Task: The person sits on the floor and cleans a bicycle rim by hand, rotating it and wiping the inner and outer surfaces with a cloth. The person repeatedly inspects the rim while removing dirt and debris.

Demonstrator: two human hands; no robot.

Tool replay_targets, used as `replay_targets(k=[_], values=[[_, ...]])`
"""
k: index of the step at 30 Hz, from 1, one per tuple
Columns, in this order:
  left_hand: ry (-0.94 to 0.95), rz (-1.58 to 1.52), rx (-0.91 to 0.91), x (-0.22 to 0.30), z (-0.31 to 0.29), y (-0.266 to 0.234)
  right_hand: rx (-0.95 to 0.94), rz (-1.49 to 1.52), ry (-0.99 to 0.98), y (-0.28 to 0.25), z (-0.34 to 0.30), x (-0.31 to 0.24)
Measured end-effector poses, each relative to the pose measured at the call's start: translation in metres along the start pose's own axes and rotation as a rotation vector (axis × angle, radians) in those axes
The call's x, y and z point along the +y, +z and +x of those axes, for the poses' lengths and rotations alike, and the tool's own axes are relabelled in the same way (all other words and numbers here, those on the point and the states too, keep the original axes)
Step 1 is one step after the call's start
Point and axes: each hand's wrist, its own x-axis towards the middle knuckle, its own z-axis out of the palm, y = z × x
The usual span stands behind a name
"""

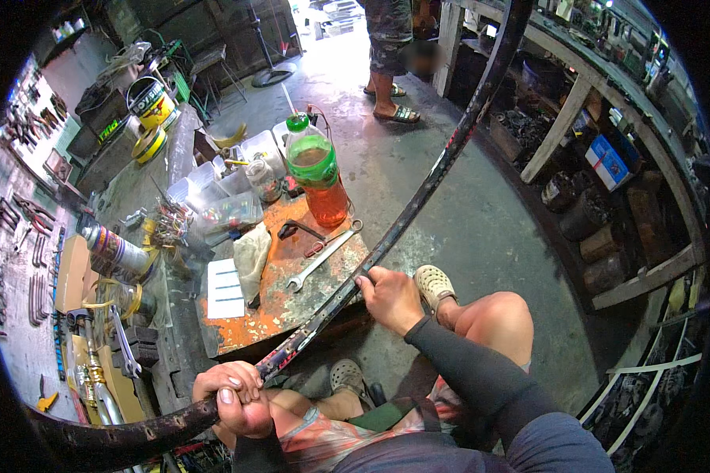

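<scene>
A long, curved black wheel rim (427,188), scuffed and dotted with small holes, crosses in front of me from lower left to upper right. My left hand (233,398) is closed round its lower part, above my knee. Farther up the rim my right hand (392,298) grips it, thumb on top. Just beyond the rim stands a low worktable (292,309) with worn orange paint. On it lie a combination wrench (323,256), a dark hand tool (298,229), a pale cloth (252,260) and a white card (225,288). A bottle of red liquid (317,173) stands upright behind them.
Plastic containers (230,211) and a bundle of thin metal rods (170,225) crowd the left side. Hand tools (35,213) hang on the left wall. A wooden workbench (564,126) runs along the right. Another person (388,47) stands near the bright doorway.
</scene>
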Motion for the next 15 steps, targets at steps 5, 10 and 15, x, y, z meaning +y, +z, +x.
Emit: replay_targets(k=[5, 10, 15], values=[[-0.005, 0.021, -0.023, 0.002, 0.002, 0.0, 0.019, 0.002, -0.038, -0.001, 0.003, 0.004], [-0.008, 0.04, -0.027, 0.002, 0.001, 0.0, 0.086, 0.027, -0.084, 0.003, 0.004, 0.01], [-0.008, 0.037, -0.021, 0.003, 0.002, -0.001, 0.063, -0.006, -0.074, 0.002, 0.002, 0.003]])
